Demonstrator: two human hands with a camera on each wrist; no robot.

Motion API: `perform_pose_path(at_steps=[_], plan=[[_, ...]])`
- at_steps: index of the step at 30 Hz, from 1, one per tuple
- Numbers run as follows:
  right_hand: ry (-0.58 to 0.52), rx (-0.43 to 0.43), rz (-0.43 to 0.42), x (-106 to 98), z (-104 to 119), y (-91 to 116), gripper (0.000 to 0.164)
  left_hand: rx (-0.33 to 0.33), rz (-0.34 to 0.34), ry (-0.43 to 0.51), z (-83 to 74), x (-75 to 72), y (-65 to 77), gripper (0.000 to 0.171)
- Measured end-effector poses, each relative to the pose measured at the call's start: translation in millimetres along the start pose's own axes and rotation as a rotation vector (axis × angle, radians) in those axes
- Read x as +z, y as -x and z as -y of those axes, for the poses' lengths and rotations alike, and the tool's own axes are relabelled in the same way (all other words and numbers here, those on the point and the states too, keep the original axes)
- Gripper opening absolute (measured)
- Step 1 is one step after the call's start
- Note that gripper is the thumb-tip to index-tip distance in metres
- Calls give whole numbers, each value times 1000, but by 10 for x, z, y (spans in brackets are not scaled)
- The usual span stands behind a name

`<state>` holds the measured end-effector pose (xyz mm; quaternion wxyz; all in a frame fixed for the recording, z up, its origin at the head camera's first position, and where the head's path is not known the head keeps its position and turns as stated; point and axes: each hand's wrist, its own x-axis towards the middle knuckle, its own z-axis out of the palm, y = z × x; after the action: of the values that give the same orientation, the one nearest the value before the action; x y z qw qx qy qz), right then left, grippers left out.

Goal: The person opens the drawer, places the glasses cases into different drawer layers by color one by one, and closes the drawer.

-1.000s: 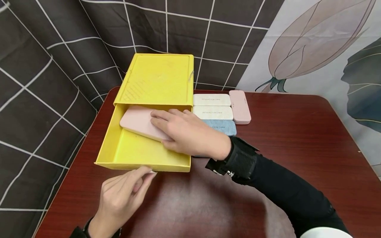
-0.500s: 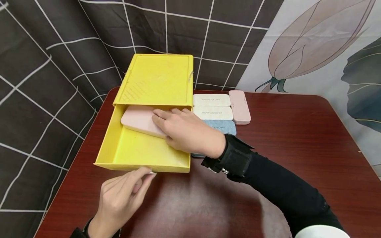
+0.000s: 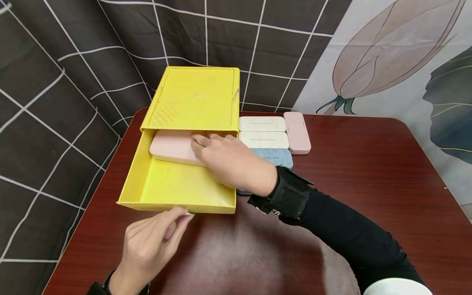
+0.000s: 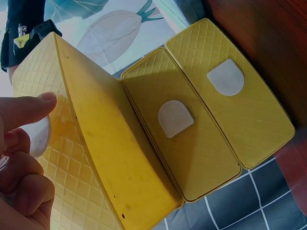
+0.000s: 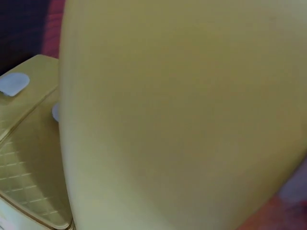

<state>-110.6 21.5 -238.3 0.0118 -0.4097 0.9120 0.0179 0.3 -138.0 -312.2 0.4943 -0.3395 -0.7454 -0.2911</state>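
A yellow drawer unit (image 3: 195, 98) stands at the back left of the table, its top drawer (image 3: 177, 186) pulled out. My left hand (image 3: 149, 239) pinches the white pull tab (image 4: 39, 136) on that drawer's front, with the thumb on the ridged yellow face. Inside the drawer, a pink oblong hard case (image 3: 175, 146) lies crosswise near the back. My right hand (image 3: 232, 159) reaches over the drawer's right wall and holds the case's right end; the thumb is hidden from the head view. The drawer's yellow side wall (image 5: 182, 115) fills most of the right wrist view.
Right of the unit lie two white cases (image 3: 262, 123), a blue case (image 3: 274, 157) and a pink case (image 3: 297, 133); a dark one is partly hidden by my arm. Two shut drawers (image 4: 182, 124) sit below. A white round rim (image 3: 398, 287) shows at the bottom right.
The pink case has turned and shifted toward the drawer's back, now nearly parallel to its front. My right hand has moved slightly back and left with it. The left hand has stayed on the tab.
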Motion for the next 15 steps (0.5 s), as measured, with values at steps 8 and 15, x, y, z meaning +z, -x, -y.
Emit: perform_pose_path(at_steps=[8, 15], plan=[[35, 30, 3, 5, 19, -27, 44, -2, 2, -6, -19, -2, -45, 19], [39, 51, 13, 10, 23, -50, 43, -9, 0, -4, 4, 7, 13, 18]])
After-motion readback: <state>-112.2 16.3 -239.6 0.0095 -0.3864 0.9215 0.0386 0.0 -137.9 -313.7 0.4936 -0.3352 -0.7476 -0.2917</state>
